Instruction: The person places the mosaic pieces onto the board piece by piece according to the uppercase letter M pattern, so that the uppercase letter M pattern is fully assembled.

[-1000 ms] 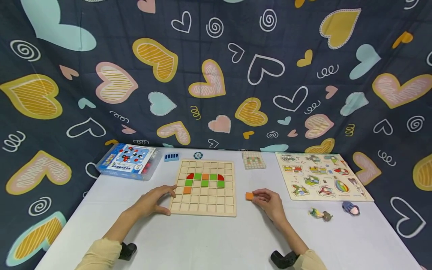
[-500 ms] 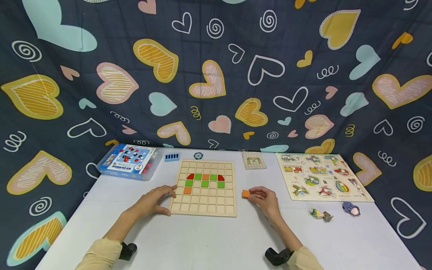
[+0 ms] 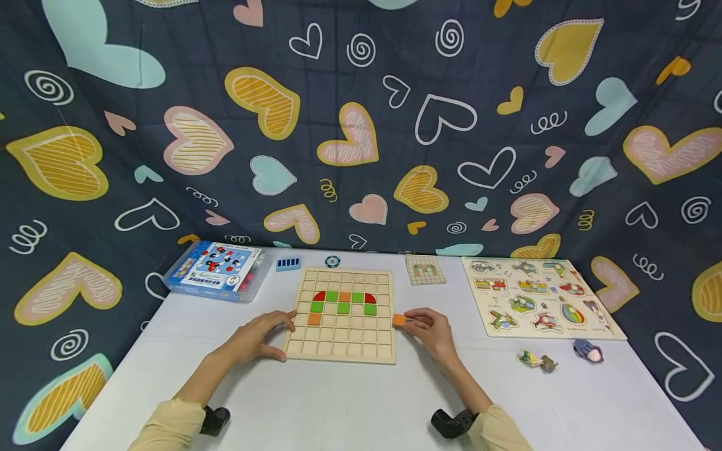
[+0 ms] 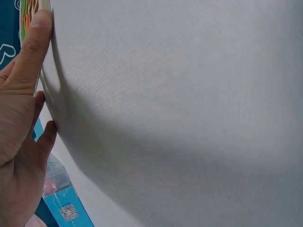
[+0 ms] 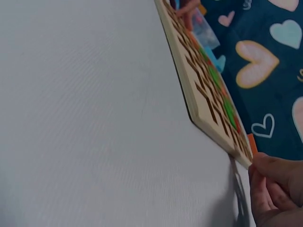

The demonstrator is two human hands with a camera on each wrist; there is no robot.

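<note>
A wooden grid board [image 3: 338, 351] lies on the white table, with red, green and orange pieces set in some of its squares. My right hand [image 3: 433, 335] pinches an orange square tile [image 3: 399, 320] at the board's right edge; the right wrist view shows the tile [image 5: 252, 143] at the thumb tip. At the board's left edge rests my left hand [image 3: 258, 337], fingers at the side and thumb near the front left corner. In the left wrist view, the left hand's thumb [image 4: 33, 52] touches the board's edge.
Behind the board are a plastic box [image 3: 217, 270], a blue striped piece [image 3: 288, 264], a round chip [image 3: 333, 261] and a small pattern card [image 3: 425, 269]. To the right lie a picture puzzle board [image 3: 538, 297] and small figures, one of them blue [image 3: 588, 351].
My right hand has carried the orange tile leftward, from beside the board to its right edge. The left hand stays in place at the board's left side.
</note>
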